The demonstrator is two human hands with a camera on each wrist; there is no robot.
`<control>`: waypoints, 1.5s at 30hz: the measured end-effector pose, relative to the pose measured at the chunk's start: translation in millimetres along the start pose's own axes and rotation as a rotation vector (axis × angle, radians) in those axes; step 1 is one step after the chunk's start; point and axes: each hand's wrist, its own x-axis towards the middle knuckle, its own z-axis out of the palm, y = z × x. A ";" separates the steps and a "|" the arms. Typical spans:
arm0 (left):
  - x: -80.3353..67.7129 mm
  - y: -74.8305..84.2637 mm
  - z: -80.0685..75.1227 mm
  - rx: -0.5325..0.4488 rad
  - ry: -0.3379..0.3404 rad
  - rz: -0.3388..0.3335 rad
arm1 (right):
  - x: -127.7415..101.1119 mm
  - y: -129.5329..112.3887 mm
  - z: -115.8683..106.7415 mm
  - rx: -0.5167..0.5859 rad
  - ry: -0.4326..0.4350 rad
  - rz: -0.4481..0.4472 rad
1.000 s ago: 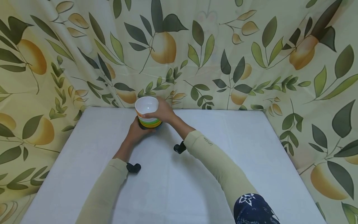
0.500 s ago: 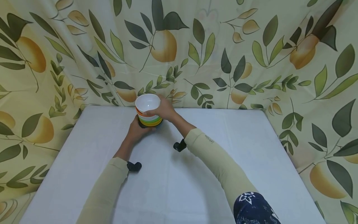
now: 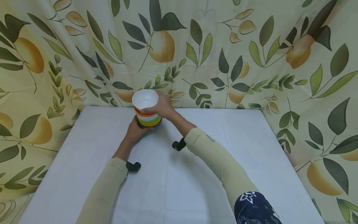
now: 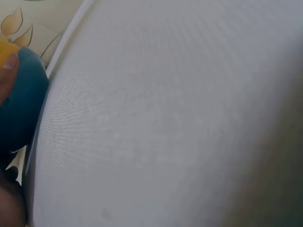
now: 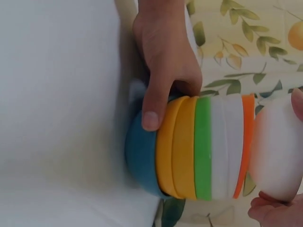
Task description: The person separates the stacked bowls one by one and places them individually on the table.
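**Both hands on the bowl stack at the far edge of the table**

My right fingers (image 5: 265, 210) curl around the white bowl (image 3: 145, 99), the topmost one; the right hand (image 3: 160, 106) grips it by its right side, and in the right wrist view it sits slightly raised out of the orange bowl (image 5: 246, 142) below it. My left hand (image 3: 135, 131) grips the stack of bowls (image 3: 148, 119) low on its near-left side, thumb (image 5: 152, 106) pressed across the yellow bowl (image 5: 176, 146) and the blue bowl (image 5: 140, 161) at the bottom. Between those I count a green bowl (image 5: 202, 146) and a white layer under the orange one.

The stack stands on the table (image 3: 212, 174), far and left of centre, just in front of the back edge. The surface is covered with a plain white cloth, smooth, with faint creases. In the left wrist view it fills nearly everything, with only the blue bowl at the left margin.

Behind and on both sides hangs a curtain (image 3: 251, 49), pale yellow, printed with dark green leaves and orange fruit. It closes in the table on three sides. Both forearms wear beige sleeves (image 3: 215, 155).
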 end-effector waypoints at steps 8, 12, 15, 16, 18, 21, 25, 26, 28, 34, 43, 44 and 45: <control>-0.1 -1.2 1.2 0.015 0.002 -0.014 | -1.3 2.1 -13.5 -0.013 0.033 0.020; 1.1 -2.7 1.5 0.020 -0.001 -0.011 | -3.2 3.1 -21.1 0.021 0.055 0.024; 1.9 -3.0 2.0 0.024 -0.001 0.000 | -4.3 4.2 -25.9 0.038 0.067 0.024; 1.7 -2.6 2.0 0.024 -0.001 0.002 | -4.8 4.9 -27.2 0.043 0.071 0.025; 0.8 -1.8 2.1 0.025 0.001 0.002 | -5.6 7.1 -29.6 0.054 0.074 0.023; 0.2 -1.1 2.5 0.022 0.004 -0.002 | -7.5 10.7 -33.3 0.073 0.090 0.011; -0.2 -0.4 2.5 0.026 0.008 0.001 | -10.4 14.5 -37.8 0.079 0.112 0.010; -0.2 -0.5 2.5 0.030 0.010 0.003 | -11.0 15.4 -38.5 0.075 0.116 0.017; 0.0 -0.8 2.6 0.037 0.013 0.008 | -12.3 17.2 -39.5 0.073 0.121 0.027; 0.0 -2.6 4.8 0.034 0.013 0.000 | -17.7 26.5 -38.4 0.067 0.151 0.046; 0.1 -2.5 4.9 0.023 0.023 -0.006 | -26.5 47.3 -37.0 0.071 0.226 0.038; 0.4 -2.2 4.5 0.022 0.022 -0.004 | -26.7 49.6 -37.1 0.075 0.232 0.031; 0.6 -1.9 4.1 0.021 0.021 -0.001 | -26.9 52.1 -37.3 0.079 0.237 0.023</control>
